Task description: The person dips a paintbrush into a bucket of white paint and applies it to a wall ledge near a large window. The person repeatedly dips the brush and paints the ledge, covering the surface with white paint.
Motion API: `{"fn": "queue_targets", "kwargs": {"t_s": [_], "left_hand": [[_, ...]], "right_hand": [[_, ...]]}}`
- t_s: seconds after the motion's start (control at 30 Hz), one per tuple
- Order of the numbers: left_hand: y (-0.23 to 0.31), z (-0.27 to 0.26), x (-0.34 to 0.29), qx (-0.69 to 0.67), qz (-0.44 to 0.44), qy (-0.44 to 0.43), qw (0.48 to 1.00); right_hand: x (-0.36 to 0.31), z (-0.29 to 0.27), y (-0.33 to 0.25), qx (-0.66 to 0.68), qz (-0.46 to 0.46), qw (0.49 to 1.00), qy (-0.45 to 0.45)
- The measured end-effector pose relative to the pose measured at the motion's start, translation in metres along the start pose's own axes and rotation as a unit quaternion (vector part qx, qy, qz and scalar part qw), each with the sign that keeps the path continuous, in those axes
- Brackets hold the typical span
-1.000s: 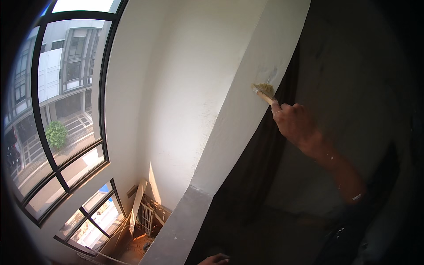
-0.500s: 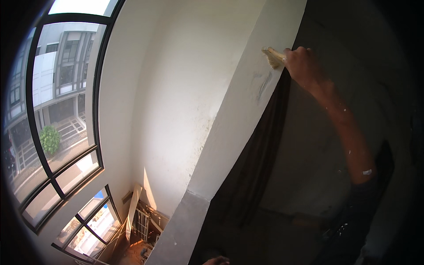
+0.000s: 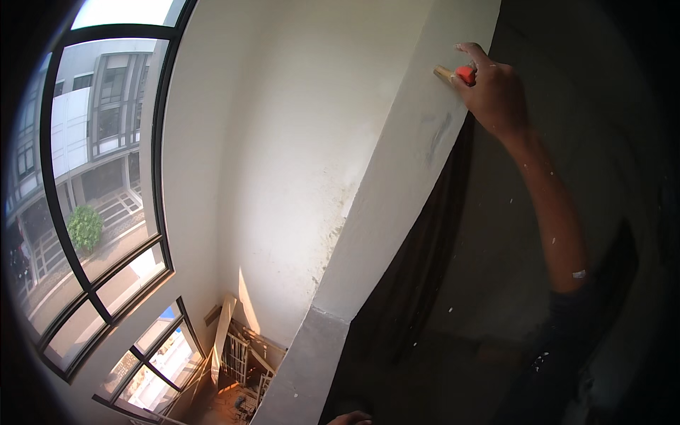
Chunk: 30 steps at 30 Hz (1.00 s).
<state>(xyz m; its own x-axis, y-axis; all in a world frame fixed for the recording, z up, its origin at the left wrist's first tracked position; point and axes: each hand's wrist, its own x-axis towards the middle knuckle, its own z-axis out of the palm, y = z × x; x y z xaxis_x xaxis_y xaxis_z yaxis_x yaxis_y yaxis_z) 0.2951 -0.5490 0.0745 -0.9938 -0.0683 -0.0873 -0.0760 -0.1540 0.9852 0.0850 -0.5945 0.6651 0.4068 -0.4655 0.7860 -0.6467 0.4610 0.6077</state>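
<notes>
My right hand (image 3: 499, 95) is raised at the upper right and closed around a paintbrush (image 3: 444, 73). The brush's pale tip lies over the white painted face of a long beam (image 3: 397, 163), and a red part of it shows between thumb and curled fingers. My index finger sticks out above the brush. Below the hand, grey smudges (image 3: 438, 134) mark the beam. Of my left hand (image 3: 352, 418) only a small part shows at the bottom edge; its fingers cannot be made out.
A tall dark-framed window (image 3: 106, 163) fills the left, with a smaller window (image 3: 152, 361) below. Far down, wooden boards (image 3: 224, 333) lean in a corner over a brown floor. Dark space with a dark curtain (image 3: 425, 262) lies right of the beam. White flecks dot it.
My right hand has turned and moved slightly up and right along the beam. The brush's wide bristles have turned from view, and its red part now shows. My left hand stays at the bottom edge.
</notes>
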Motion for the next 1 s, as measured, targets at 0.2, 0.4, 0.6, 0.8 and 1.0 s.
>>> {"fn": "queue_targets", "kwargs": {"t_s": [0.2,0.4,0.6,0.8,1.0], "left_hand": [[0.006,-0.002,0.002,0.006,0.0,-0.023,1.0],[-0.006,0.001,0.009,-0.077,-0.039,-0.035,0.996],[-0.006,0.002,0.018,-0.057,-0.015,-0.047,0.997],[0.0,0.003,0.017,-0.127,-0.086,-0.041,0.987],[-0.021,0.003,0.029,-0.097,0.001,-0.059,0.994]], "right_hand": [[-0.022,0.021,0.013,0.067,-0.009,0.996,0.055],[-0.108,0.027,-0.016,0.174,-0.067,0.983,0.004],[-0.138,0.022,-0.038,0.243,-0.089,0.964,-0.059],[-0.056,0.027,0.031,0.14,-0.036,0.989,0.007],[-0.022,0.023,0.061,0.013,-0.108,0.989,0.098]]}}
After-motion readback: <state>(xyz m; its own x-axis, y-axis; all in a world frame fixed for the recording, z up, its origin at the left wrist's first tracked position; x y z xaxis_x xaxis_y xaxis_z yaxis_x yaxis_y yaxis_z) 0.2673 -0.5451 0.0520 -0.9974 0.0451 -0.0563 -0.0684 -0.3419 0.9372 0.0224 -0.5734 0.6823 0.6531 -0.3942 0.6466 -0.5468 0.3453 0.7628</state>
